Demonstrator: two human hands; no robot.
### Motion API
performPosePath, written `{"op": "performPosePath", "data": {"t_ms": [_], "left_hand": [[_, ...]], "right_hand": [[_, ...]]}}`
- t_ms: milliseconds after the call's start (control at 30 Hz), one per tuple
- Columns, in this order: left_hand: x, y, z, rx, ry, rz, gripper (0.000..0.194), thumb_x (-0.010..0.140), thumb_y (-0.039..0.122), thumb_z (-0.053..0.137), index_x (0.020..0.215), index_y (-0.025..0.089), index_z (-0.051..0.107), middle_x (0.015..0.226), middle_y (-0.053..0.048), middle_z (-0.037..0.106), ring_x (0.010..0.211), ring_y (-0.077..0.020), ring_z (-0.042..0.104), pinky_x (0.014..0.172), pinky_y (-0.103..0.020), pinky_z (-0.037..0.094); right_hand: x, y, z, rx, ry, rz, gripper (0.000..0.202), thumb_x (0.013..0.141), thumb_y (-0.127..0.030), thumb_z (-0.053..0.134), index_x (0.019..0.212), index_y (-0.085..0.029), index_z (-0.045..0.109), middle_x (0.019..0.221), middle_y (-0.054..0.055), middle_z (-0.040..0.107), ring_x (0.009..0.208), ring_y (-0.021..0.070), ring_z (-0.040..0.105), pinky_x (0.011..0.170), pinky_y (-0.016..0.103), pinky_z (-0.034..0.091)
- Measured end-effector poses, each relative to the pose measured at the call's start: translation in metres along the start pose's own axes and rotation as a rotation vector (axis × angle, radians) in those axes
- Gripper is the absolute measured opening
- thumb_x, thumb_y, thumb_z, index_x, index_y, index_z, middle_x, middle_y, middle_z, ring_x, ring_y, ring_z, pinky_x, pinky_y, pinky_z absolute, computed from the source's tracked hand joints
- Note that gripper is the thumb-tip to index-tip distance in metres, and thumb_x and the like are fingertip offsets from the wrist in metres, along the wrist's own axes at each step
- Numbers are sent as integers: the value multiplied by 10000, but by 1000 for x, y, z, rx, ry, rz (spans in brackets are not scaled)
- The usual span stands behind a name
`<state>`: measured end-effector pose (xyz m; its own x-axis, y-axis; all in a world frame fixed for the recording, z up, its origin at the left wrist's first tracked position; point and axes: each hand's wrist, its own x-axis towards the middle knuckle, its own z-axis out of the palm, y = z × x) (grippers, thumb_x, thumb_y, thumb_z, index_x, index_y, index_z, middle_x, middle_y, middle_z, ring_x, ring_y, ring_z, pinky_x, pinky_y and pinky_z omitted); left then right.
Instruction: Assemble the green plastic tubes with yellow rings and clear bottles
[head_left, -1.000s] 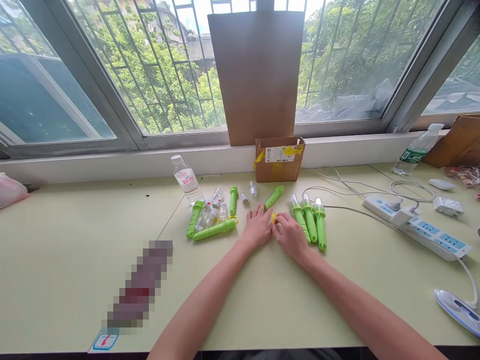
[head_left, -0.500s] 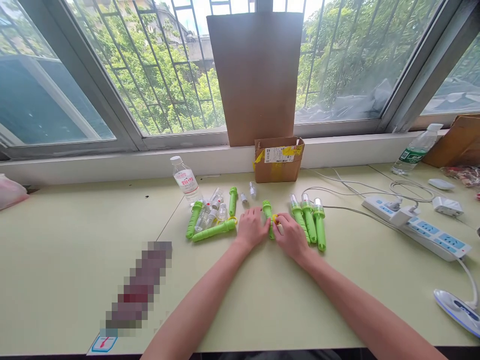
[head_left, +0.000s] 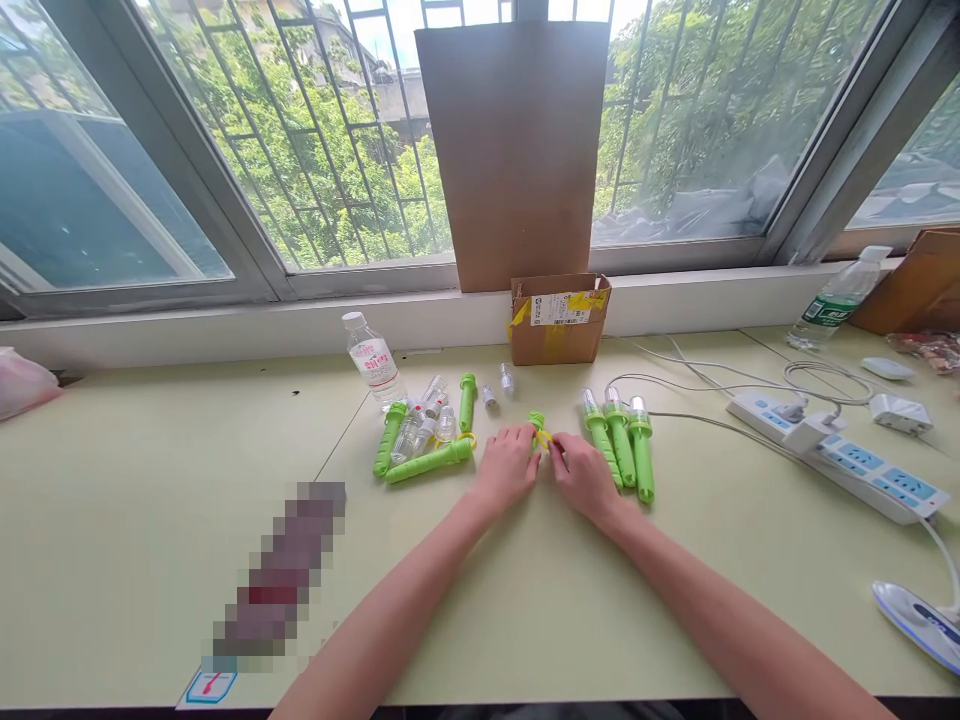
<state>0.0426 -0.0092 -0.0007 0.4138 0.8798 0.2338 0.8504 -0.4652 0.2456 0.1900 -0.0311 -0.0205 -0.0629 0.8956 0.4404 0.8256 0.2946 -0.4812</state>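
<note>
My left hand (head_left: 507, 465) is closed around a green ribbed plastic tube (head_left: 536, 420); only its top shows above the fingers. My right hand (head_left: 583, 470) pinches a yellow ring (head_left: 544, 438) right beside the tube's upper end. Whether ring and tube touch cannot be made out. To the right of my right hand lie three green tubes with clear caps (head_left: 618, 440). Left of my left hand are loose green tubes (head_left: 429, 464), a heap of clear plastic caps (head_left: 412, 432) and more yellow rings (head_left: 466, 440). Two small clear-and-grey pieces (head_left: 489, 397) lie beyond my hands.
A water bottle (head_left: 373, 360) stands behind the heap. An open cardboard box (head_left: 559, 335) is at the back by the window sill. On the right are a power strip (head_left: 840, 455), white cables and another bottle (head_left: 836, 300). A pixelated patch (head_left: 277, 570) covers something at front left.
The green tube in my left hand shows less of its length now, with the fingers covering more of it. The yellow ring, pinched by my right hand, shows more clearly beside the tube.
</note>
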Motion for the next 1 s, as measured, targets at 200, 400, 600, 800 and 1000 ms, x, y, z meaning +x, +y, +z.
{"op": "performPosePath", "data": {"t_ms": [200,400,600,800,1000], "left_hand": [[-11,-4,5,-19,62,38,270,849,227,469,1117,192,469,1059,-75,603,967,-238,534,807,-360,410],[-20,-11,7,-37,152,89,382,823,125,466,1198,185,426,1057,-67,609,953,-224,527,810,-354,407],[-17,-14,1,-21,257,63,329,835,113,472,1151,203,473,989,-43,635,958,-219,520,862,-369,377],[-16,-15,3,-49,295,2,377,787,105,481,1151,195,454,1044,-64,608,998,-233,511,878,-362,380],[-17,-11,5,13,199,-29,355,719,96,477,1063,186,488,1013,-61,609,953,-245,503,830,-369,382]], "right_hand": [[1,4,0,44,29,19,201,915,-230,411,832,-176,586,736,38,638,649,170,571,589,262,388],[0,7,2,130,79,-16,185,907,-272,468,794,-190,588,855,39,649,655,150,587,610,258,433],[-1,6,2,215,144,-15,138,880,-298,525,827,-195,601,927,39,648,682,147,621,647,268,485],[0,5,3,230,179,4,170,866,-298,521,979,-188,585,949,58,647,691,158,628,631,294,515],[2,5,3,279,211,54,258,845,-326,540,1064,-189,550,942,60,653,699,171,628,626,317,535]]}}
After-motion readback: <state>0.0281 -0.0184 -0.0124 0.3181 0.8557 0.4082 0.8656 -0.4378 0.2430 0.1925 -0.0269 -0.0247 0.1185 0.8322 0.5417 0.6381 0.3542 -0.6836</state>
